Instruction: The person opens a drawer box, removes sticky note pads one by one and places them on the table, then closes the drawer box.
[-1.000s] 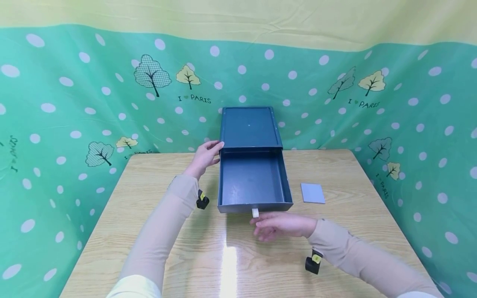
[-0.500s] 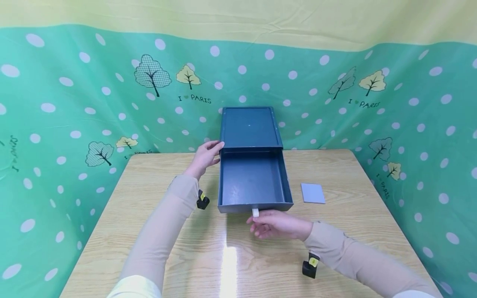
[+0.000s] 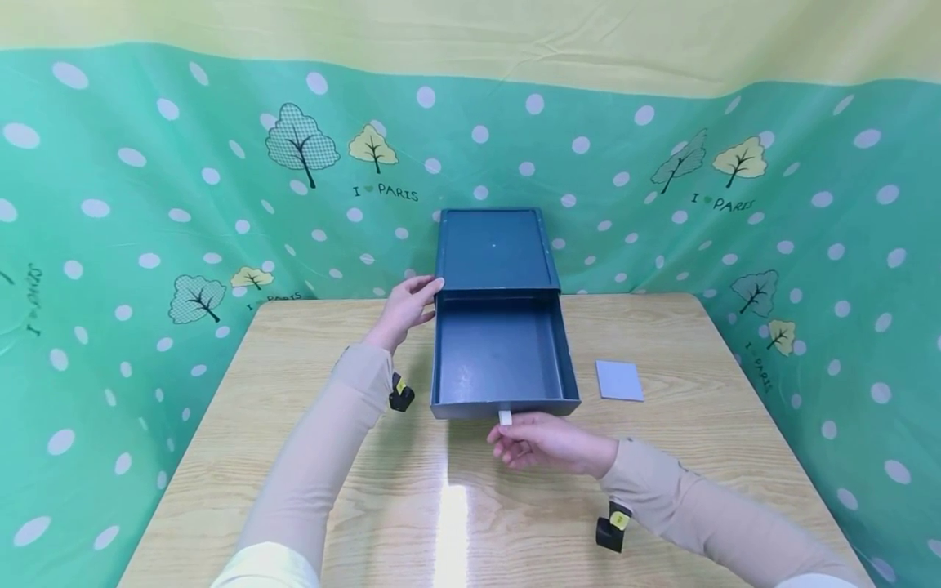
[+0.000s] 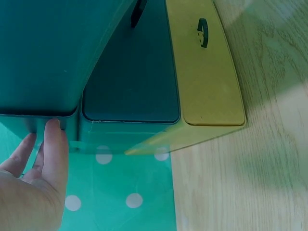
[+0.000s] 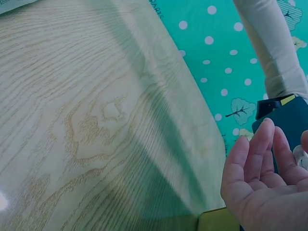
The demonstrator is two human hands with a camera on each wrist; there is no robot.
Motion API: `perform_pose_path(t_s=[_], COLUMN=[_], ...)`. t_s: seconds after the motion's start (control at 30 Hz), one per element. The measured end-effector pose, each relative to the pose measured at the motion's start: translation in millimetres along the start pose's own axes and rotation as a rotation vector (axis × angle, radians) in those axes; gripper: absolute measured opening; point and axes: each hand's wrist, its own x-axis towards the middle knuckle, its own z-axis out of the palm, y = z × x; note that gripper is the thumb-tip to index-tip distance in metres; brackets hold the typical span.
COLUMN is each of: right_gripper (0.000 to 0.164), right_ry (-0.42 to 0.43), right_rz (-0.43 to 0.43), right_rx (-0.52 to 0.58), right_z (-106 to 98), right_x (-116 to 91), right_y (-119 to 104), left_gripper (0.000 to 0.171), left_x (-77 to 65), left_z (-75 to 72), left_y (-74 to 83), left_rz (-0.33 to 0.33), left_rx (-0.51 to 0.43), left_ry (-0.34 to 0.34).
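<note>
Behind, cloth (image 3: 470,151) reads “PARIS”; right hand (image 3: 551,442) pinches handle (image 3: 505,417), unclenched left hand (image 3: 404,310) touches cabinet (image 3: 496,249).

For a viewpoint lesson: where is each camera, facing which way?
Head: worn there, facing forward and down at the drawer; left hand, right hand, sleeves visible.
Left wrist: worn there, facing drawer fronts; left hand visible.
Right wrist: worn there, facing across the table; right hand, left sleeve visible.
Head and left wrist share the left hand touching the drawer unit.
</note>
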Motion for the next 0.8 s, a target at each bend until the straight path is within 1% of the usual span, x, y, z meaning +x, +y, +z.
perform_pose_path(t_s=[0.33, 0.43, 0.47, 0.57, 0.67, 0.7, 0.8], right_gripper=[0.020, 0.021, 0.021, 0.022, 0.022, 0.022, 0.021], right_ry=[-0.007, -0.007, -0.007, -0.005, -0.007, -0.006, -0.008], right_rz=[0.003, 0.004, 0.005, 0.010, 0.012, 0.012, 0.014], right_rx=[-0.015, -0.026, -0.029, -0.038, -0.039, -0.037, -0.028], right_z=[-1.9, -2.6, -2.7, -2.2, -1.8, -1.8, -1.8], right_x=[0.3, 0.1, -0.2, -0.9, -1.2, -1.3, -1.3], right_y=[-3.0, -4.5, -5.0, -6.5, -7.3, -7.6, -8.5], left_gripper=[0.060, 0.060, 0.060, 0.060, 0.059, 0.059, 0.059], left_x=[1.5, 2.2, -0.4, 0.6, 1.0, 3.7, 2.6], left_z=[-0.7, -1.0, -0.7, -0.8, -0.5, -0.7, -0.3], left_y=[-1.2, -1.4, 1.3, 0.1, -0.2, -3.0, -2.0], left_rz=[0.011, 0.008, 0.002, 0.001, 0.000, 0.006, 0.008], left_rx=[0.003, -0.003, -0.002, 0.000, 0.001, 0.001, 0.001], left_ry=[-0.004, -0.004, -0.007, -0.005, 0.002, 0.005, 0.000])
